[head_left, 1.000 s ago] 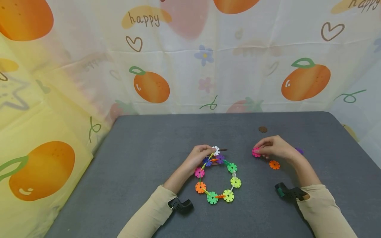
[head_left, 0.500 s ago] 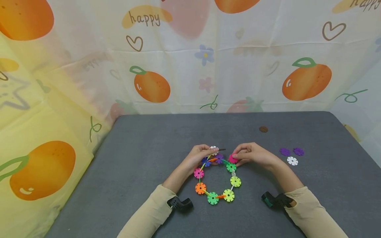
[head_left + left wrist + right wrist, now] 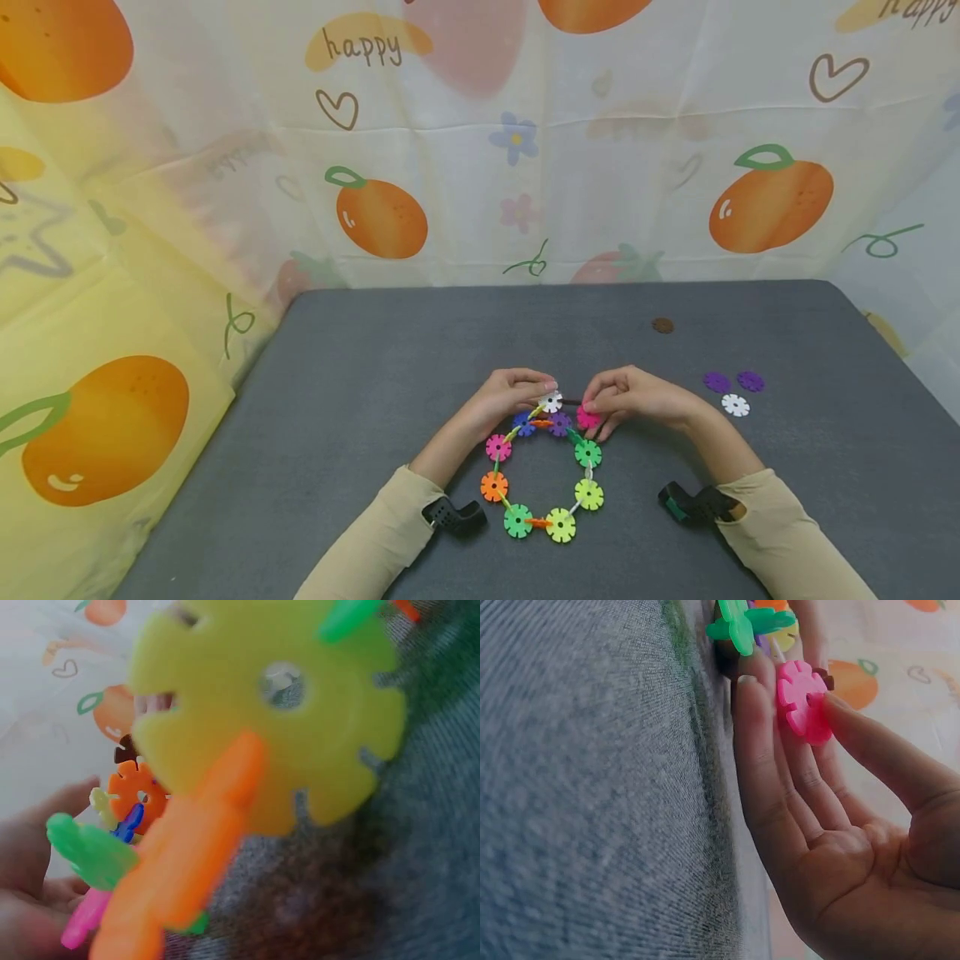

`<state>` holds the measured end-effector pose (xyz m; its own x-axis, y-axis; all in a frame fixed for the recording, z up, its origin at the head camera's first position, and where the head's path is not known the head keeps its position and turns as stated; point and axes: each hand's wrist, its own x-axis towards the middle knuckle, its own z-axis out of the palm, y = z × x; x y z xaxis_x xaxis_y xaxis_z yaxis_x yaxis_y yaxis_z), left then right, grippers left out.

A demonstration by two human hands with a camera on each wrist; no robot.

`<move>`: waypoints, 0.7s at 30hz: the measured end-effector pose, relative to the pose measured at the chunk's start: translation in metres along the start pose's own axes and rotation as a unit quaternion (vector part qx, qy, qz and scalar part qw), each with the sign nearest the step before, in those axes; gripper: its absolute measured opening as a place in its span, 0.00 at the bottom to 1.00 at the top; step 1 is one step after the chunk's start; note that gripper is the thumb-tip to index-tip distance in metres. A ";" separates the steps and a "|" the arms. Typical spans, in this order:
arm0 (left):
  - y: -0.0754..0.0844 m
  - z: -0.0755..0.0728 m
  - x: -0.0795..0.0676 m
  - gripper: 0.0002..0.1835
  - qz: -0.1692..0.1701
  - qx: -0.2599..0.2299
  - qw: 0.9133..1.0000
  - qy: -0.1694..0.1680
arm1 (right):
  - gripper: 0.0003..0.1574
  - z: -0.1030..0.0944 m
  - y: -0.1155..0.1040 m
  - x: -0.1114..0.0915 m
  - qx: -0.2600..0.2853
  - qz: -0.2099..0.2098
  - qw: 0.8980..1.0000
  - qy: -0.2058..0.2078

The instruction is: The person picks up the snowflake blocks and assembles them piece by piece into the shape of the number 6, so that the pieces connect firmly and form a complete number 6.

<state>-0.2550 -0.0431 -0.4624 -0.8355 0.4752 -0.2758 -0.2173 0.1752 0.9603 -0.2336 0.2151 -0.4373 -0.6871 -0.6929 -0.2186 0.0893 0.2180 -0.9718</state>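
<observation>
In the head view a ring of notched plastic snowflake discs, in several colours and joined edge to edge, is between both hands. My left hand pinches the white snowflake disc at the ring's far side. A dark brown disc, seen edge-on, sticks out from it. My right hand holds a pink snowflake disc between thumb and fingers, close by the brown one; whether they touch I cannot tell. A yellow disc of the ring fills much of the left wrist view, hiding most of the left fingers.
Loose on the grey table at the right lie two purple discs and a white disc. A brown disc lies farther back. A printed cloth hangs behind the table.
My right hand has carried the pink disc left to the ring. The ring has shifted slightly nearer the person. An orange disc seen by the right hand earlier no longer shows there.
</observation>
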 end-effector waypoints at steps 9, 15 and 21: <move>0.005 -0.002 -0.004 0.16 0.006 0.031 0.998 -0.059 | 0.17 0.003 0.001 0.002 -0.010 0.002 1.000 -0.005; 0.001 0.001 -0.001 0.18 -0.010 -0.003 0.999 -0.030 | 0.17 0.003 0.005 0.004 0.002 0.006 1.000 0.009; -0.001 0.004 -0.001 0.18 0.007 -0.051 0.998 -0.037 | 0.22 0.006 0.003 0.005 0.036 0.010 0.995 0.096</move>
<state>-0.2515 -0.0402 -0.4627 -0.7999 0.5399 -0.2620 -0.2596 0.0824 0.9622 -0.2329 0.2083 -0.4416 -0.8091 -0.5431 -0.2245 0.1514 0.1765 -0.9726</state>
